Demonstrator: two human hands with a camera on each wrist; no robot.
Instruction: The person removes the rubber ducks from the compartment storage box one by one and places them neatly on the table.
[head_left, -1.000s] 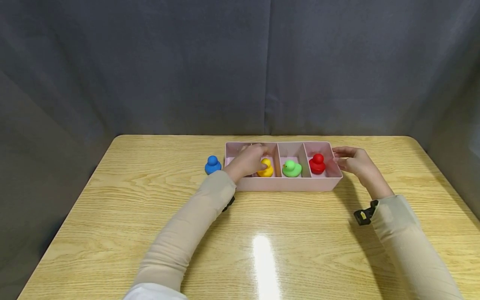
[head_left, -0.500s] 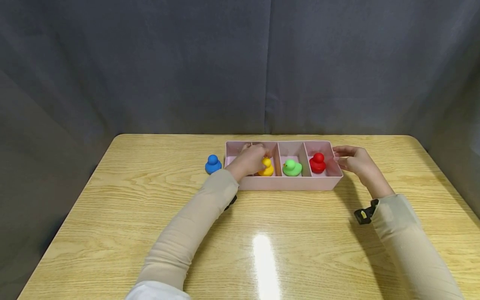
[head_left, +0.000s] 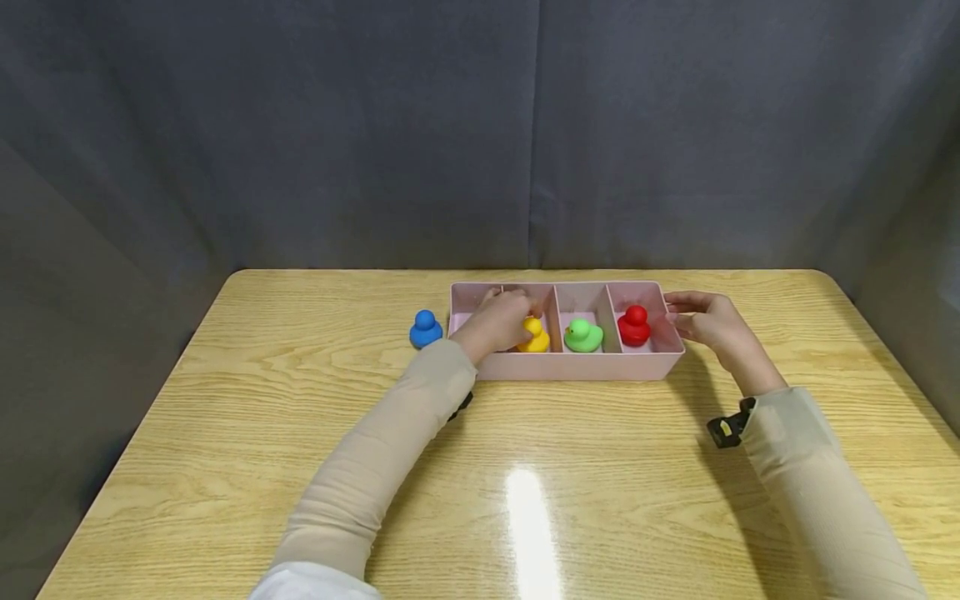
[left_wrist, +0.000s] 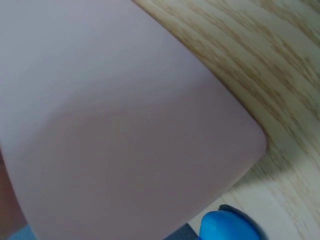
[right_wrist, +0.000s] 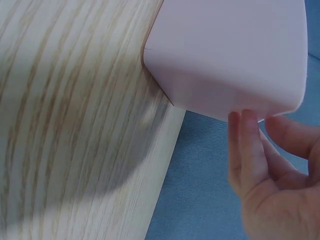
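Three ducks sit in the pink tray [head_left: 570, 367]: yellow duck [head_left: 536, 336], green duck [head_left: 582, 336], red duck [head_left: 633, 326]. My left hand [head_left: 497, 324] has fingers curled on the yellow one, barely shifted from a second ago, still seated in its compartment. My right hand [head_left: 708, 322] steadies the tray's 3 o'clock end, fingers loose, unchanged. Blue duck [head_left: 425, 329] waits on the tabletop [head_left: 525, 492] at 9 o'clock.

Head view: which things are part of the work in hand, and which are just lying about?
In hand:
- left hand in the tray at the yellow duck
- right hand touching the tray's right end
- pink divided tray

Lying about:
- green duck, in its own compartment
- red duck, rightmost compartment
- blue duck, on the table left of the tray
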